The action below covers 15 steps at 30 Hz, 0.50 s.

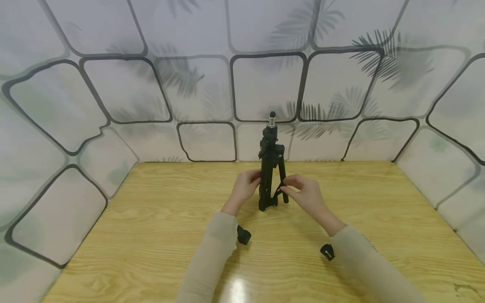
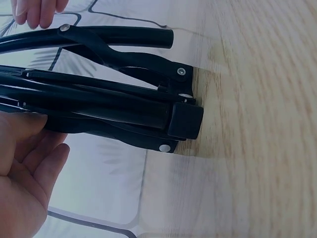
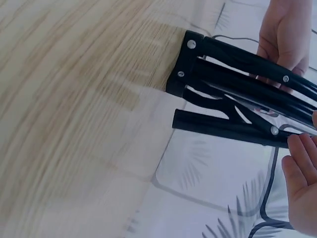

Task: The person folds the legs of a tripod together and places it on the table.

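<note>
A black tripod [image 1: 269, 168] with a silver-and-black top stands on the wooden table, its legs drawn nearly together. My left hand [image 1: 245, 187] holds it from the left, thumb lying along one leg in the left wrist view. On the other side, my right hand [image 1: 305, 193] has thumb and fingers around the right leg [image 1: 282, 172], which is spread slightly away from the others. In the right wrist view, hinged braces [image 3: 210, 101] join the legs to a bottom bracket [image 3: 181, 64]. The left wrist view shows the black foot end [image 2: 185, 120] of the centre column.
The wood-grain table [image 1: 159, 235] reaches back to a pale wall covering [image 1: 204, 88] with dark outlines and leaf prints. Small black objects show beside the left sleeve [image 1: 244, 235] and beside the right sleeve [image 1: 327, 252].
</note>
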Available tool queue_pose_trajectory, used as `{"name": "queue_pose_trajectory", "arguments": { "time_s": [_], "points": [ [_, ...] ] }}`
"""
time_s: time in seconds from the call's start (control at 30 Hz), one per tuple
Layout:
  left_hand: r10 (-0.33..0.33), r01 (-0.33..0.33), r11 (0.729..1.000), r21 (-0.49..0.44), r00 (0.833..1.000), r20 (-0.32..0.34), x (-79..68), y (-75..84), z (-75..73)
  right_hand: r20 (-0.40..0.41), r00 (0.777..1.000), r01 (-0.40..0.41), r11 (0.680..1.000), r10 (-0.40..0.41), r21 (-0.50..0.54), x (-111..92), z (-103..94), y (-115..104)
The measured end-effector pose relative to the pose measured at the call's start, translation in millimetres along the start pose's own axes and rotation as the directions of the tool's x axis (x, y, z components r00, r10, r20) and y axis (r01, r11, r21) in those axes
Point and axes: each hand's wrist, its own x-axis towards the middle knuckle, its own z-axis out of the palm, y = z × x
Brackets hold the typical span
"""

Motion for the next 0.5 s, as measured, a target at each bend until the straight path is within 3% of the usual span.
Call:
{"name": "queue_pose_trajectory", "arguments": {
  "time_s": [0.5],
  "points": [
    [0.002, -0.001, 0.999, 0.039, 1.000, -0.011, 0.3, -1.3, 0.6, 0.024, 0.997, -0.074, 0.996, 0.076, -0.057, 1, -0.1, 11]
  ]
}}
